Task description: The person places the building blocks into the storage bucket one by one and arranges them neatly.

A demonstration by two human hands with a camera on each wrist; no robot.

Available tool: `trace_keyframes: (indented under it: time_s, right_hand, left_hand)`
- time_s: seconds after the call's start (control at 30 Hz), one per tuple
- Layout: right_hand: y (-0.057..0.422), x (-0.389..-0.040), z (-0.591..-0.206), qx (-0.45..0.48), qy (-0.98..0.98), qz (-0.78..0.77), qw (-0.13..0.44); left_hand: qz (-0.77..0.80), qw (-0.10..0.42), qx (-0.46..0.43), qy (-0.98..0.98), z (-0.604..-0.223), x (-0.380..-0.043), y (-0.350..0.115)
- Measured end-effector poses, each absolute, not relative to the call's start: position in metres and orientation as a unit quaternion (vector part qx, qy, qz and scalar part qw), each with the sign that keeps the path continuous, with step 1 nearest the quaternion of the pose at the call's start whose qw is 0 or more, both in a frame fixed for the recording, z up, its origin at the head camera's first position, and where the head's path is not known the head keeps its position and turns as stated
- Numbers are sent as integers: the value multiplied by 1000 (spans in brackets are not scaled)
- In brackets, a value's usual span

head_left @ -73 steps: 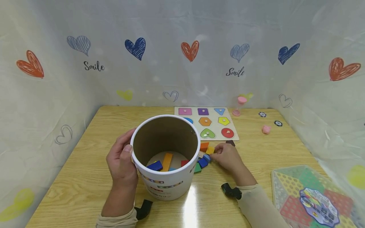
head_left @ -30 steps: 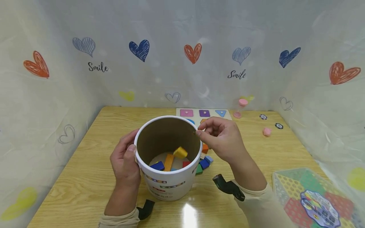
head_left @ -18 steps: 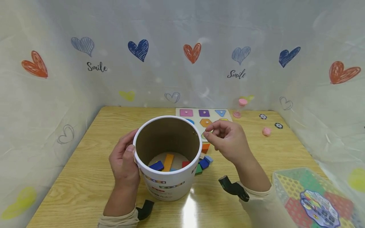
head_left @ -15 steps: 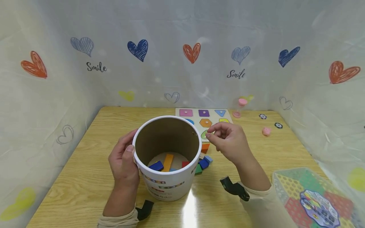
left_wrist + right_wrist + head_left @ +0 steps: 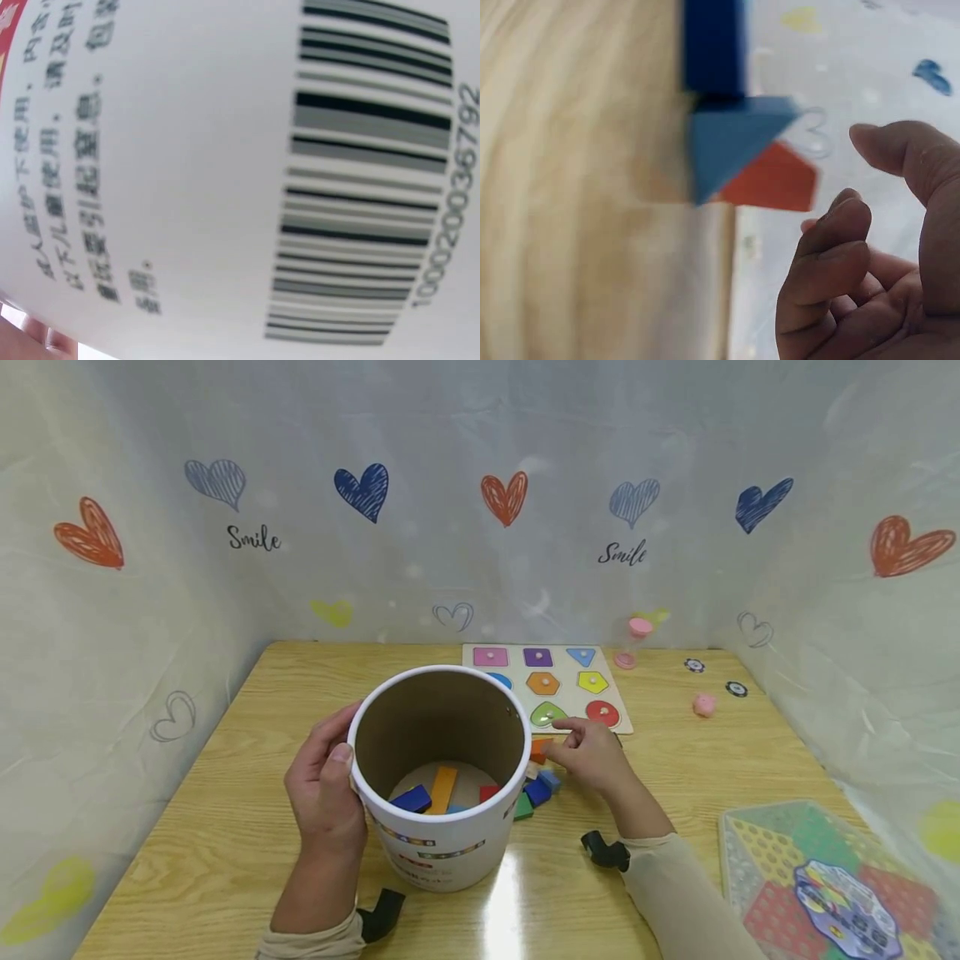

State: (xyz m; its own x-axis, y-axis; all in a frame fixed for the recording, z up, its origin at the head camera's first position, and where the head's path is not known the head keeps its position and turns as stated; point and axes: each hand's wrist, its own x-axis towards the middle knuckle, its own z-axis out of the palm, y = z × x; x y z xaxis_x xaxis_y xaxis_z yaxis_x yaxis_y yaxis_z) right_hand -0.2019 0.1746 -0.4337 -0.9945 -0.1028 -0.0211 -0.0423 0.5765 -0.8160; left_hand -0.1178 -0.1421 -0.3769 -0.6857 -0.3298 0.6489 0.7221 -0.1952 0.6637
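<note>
Head view: left hand grips the white bucket; right hand has empty, parted fingers by the orange block beside it on the table. Pickup stage, I reckon; needs a pinch.

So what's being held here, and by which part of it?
The left hand holds the white bucket by its left side, near the rim; the right hand holds nothing.

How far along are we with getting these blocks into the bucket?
Seemingly partway. Done: a bar, a navy brick and a red piece lie in the bucket. In hand: the left hand grips the bucket; the right hand is at the orange block, not visibly gripping it. Left: that block, a blue block, light blue block, green block and pale block beside the bucket; maybe more hidden.
</note>
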Motion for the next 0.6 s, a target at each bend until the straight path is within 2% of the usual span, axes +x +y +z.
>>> trace_keyframes:
  time_s: [0.2, 0.6]
  right_hand:
    - [175, -212, -455, -51, 906, -414, 73]
    - [173, -215, -456, -62, 912, -400, 69]
  left_hand:
    - [-746, 353, -184, -533, -377, -117, -142]
    - [-746, 364, -178, -529, -378, -120, -140]
